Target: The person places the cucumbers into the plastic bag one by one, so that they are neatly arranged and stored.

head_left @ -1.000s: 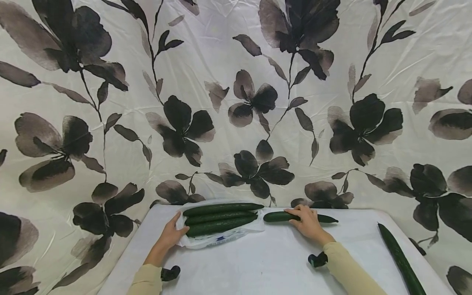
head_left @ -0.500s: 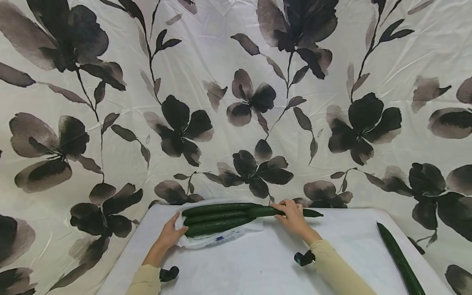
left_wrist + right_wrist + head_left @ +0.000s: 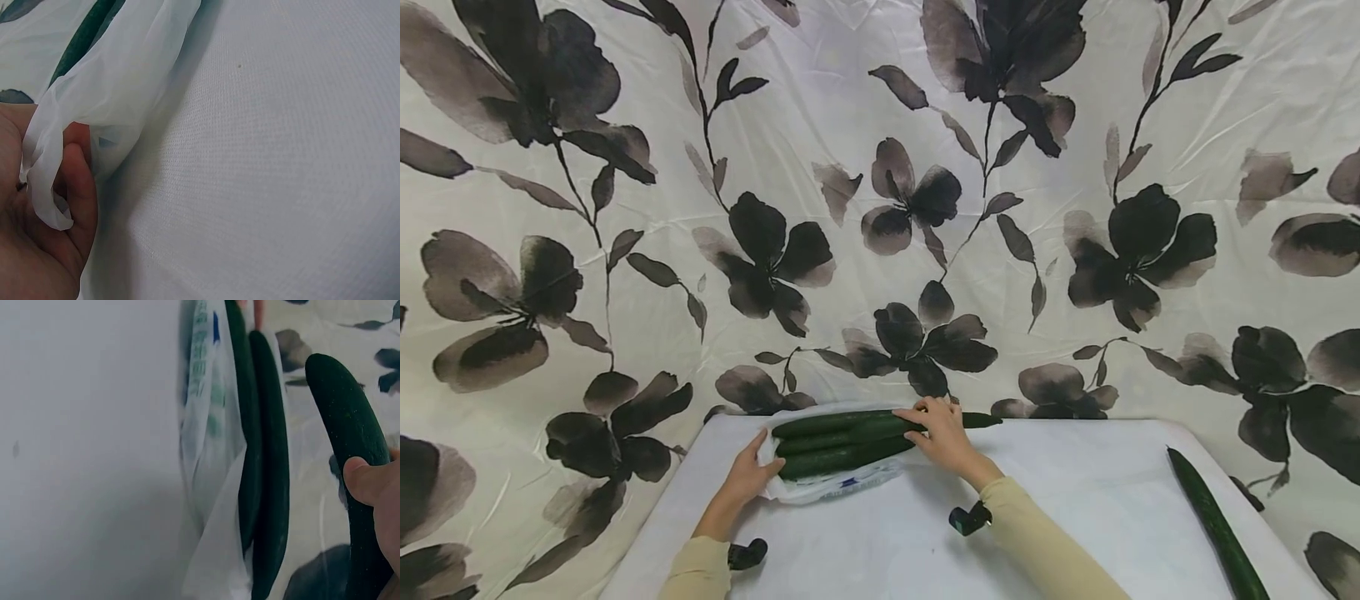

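A thin white plastic bag (image 3: 857, 486) with printed lettering lies spread at the back of the table, with dark green cucumbers (image 3: 267, 462) side by side in its mouth. At the bag's left end my left hand (image 3: 748, 472) grips its edge; in the left wrist view a fold of the plastic bag (image 3: 47, 144) passes between thumb and fingers. My right hand (image 3: 942, 435) holds another cucumber (image 3: 344, 409) by its middle, thumb on one side. This cucumber is raised over the bagged ones and overlaps them in the head view, its tapered end pointing right.
One more cucumber (image 3: 1213, 521) lies slanted near the right edge of the white table (image 3: 1075, 500). Behind the table hangs a cloth (image 3: 1000, 292) with dark flowers. A small black camera (image 3: 970, 518) sits at my right wrist.
My right hand has carried its cucumber leftward from beside the bag to over the cucumbers in the bag. The left hand keeps its place on the bag's edge.
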Motion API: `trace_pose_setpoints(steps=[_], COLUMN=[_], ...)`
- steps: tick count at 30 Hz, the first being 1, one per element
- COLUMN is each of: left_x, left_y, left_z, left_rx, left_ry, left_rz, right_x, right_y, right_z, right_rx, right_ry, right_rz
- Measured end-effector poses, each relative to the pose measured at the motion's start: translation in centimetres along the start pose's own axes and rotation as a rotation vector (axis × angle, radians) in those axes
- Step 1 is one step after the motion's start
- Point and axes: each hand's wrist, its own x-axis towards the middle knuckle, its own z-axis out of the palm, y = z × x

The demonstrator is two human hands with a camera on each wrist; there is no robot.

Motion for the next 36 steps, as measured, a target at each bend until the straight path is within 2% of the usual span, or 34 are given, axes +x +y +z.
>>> trace_pose_setpoints(steps=[6,13,20,36], left_x=[0.4,0.5,0.5,0.4], left_y=[0.0,0.1,0.1,0.0], left_z=[-0.4,-0.5,-0.3,0.4], left_rx=[0.011,0.003,0.0,0.018], left_ry=[0.016,0.007,0.004,0.025], left_rz=[0.002,-0.001,0.002,0.018], right_x=[2.2,3.6,4.3,5.2], right_y=[-1.9,-3.5,-4.4,-6.5], right_z=[1.5,3.0,4.5,7.3], right_rx=[0.001,0.003,0.008,0.006], right_ry=[-0.027,-0.074,-0.118,-0.12], right_rz=[-0.028,-0.026,-0.021,-0.028])
